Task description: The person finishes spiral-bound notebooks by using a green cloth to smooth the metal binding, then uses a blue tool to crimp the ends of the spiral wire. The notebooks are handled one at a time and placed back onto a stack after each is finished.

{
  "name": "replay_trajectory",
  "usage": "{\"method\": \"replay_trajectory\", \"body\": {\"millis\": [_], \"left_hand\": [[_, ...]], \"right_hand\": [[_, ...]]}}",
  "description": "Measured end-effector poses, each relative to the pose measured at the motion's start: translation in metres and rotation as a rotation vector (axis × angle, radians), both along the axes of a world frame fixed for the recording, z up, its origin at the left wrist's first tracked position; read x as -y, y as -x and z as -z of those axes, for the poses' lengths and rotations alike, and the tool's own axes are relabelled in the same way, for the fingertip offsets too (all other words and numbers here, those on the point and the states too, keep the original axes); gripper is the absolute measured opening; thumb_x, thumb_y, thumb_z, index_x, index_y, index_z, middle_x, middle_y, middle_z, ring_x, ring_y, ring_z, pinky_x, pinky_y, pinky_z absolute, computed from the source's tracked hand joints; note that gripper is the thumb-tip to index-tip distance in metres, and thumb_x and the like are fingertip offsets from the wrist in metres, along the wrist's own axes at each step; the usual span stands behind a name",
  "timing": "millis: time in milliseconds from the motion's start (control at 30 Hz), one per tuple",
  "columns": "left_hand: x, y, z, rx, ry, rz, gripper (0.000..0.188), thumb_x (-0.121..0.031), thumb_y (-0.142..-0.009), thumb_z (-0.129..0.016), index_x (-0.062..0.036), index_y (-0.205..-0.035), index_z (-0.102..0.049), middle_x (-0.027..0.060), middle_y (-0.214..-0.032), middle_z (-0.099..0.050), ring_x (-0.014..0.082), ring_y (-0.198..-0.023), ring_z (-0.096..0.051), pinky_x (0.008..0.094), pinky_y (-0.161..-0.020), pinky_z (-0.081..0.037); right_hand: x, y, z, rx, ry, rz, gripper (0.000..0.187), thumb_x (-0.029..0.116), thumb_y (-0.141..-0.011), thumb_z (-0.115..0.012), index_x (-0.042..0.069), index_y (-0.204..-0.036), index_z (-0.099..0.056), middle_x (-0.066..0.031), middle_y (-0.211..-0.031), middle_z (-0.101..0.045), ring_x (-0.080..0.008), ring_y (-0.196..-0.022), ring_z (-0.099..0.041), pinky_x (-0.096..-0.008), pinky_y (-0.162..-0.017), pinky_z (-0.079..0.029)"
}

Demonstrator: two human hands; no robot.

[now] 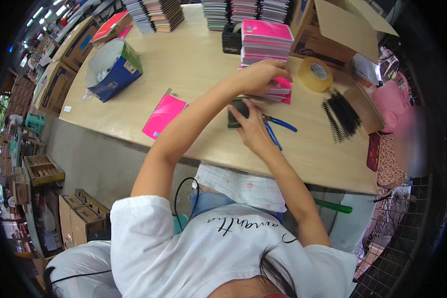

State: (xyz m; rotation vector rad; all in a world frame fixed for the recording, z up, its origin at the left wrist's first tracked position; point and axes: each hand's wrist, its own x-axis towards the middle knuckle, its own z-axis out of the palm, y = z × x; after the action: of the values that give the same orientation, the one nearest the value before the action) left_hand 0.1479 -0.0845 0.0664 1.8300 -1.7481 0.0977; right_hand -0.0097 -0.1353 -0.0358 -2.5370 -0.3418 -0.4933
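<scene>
My right hand (251,130) sits nearest me on the table (193,64), fingers curled close round a small dark block (236,111) (I can't tell what it is, my fingers hide most of it), so that grip is closed and holding. Just right of it lie the blue pliers (278,129), touching nothing I hold. A little farther out, my left hand (260,74) reaches across and rests palm down on the low pile of pink notebooks (278,89), fingers bent over the top cover; whether it pinches the cover or only presses on it I cannot tell. I judge this the step of taking 1 notebook off the pile while the block is kept ready, and the next move would need the left fingers to part a single book from those under it without sliding the rest. Off to my left 1 pink notebook (164,115) lies alone. Beyond the pile stand a taller pink stack (265,42), a tape roll (315,73) and a heap of black spiral coils (340,114) to the right.
</scene>
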Motion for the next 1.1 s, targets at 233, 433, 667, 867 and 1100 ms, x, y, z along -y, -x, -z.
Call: {"method": "replay_trajectory", "body": {"millis": [233,433,667,867,1100], "left_hand": [[0.095,-0.053,0.017,0.071,-0.634,0.253,0.037,0.001,-0.071,-0.072,-0.0063,-0.107,-0.067,0.0106,-0.101,-0.068,0.0307,-0.099,-0.062,0.041,-0.086,-0.049],[0.094,-0.048,0.006,0.068,-0.619,0.206,0.023,-0.005,-0.072,-0.073,-0.0048,-0.093,-0.064,0.0109,-0.092,-0.068,0.0309,-0.093,-0.063,0.0419,-0.078,-0.048],[0.008,0.02,-0.077,0.05,0.1,-0.152,0.027,0.002,-0.078,-0.065,-0.0054,-0.103,-0.059,0.0135,-0.098,-0.067,0.0327,-0.09,-0.064,0.04,-0.076,-0.051],[-0.108,0.143,0.011,-0.232,0.453,-0.613,0.072,0.022,-0.067,-0.047,-0.0128,-0.129,-0.058,0.0122,-0.097,-0.062,0.0268,-0.084,-0.06,0.0325,-0.071,-0.049],[-0.115,0.173,0.091,-0.228,0.424,-0.833,0.035,-0.001,-0.079,-0.069,-0.0033,-0.113,-0.062,0.0124,-0.106,-0.048,0.0251,-0.099,-0.05,0.0335,-0.08,-0.046]], "right_hand": [[0.073,0.065,-0.015,-0.185,0.136,0.269,0.073,0.032,-0.077,-0.073,0.012,-0.14,-0.045,-0.0223,-0.141,-0.038,-0.043,-0.131,-0.036,-0.0556,-0.108,-0.03],[0.117,0.046,0.004,-0.046,0.263,0.369,0.061,0.031,-0.081,-0.068,0.008,-0.134,-0.049,-0.0166,-0.136,-0.044,-0.0403,-0.129,-0.039,-0.0582,-0.103,-0.033],[0.215,0.036,-0.007,-0.184,0.421,0.961,0.029,0.028,-0.086,-0.066,0.007,-0.105,-0.064,-0.0089,-0.114,-0.058,-0.0285,-0.111,-0.051,-0.0514,-0.087,-0.041],[0.239,0.051,-0.014,-0.107,0.424,0.892,0.025,0.031,-0.089,-0.061,0.012,-0.103,-0.07,-0.0022,-0.118,-0.062,-0.0236,-0.111,-0.054,-0.0532,-0.094,-0.038],[0.178,0.059,-0.062,0.194,0.109,0.28,0.019,0.001,-0.082,-0.064,0.0,-0.1,-0.068,-0.0173,-0.099,-0.065,-0.0326,-0.088,-0.064,-0.0361,-0.079,-0.05]]}}
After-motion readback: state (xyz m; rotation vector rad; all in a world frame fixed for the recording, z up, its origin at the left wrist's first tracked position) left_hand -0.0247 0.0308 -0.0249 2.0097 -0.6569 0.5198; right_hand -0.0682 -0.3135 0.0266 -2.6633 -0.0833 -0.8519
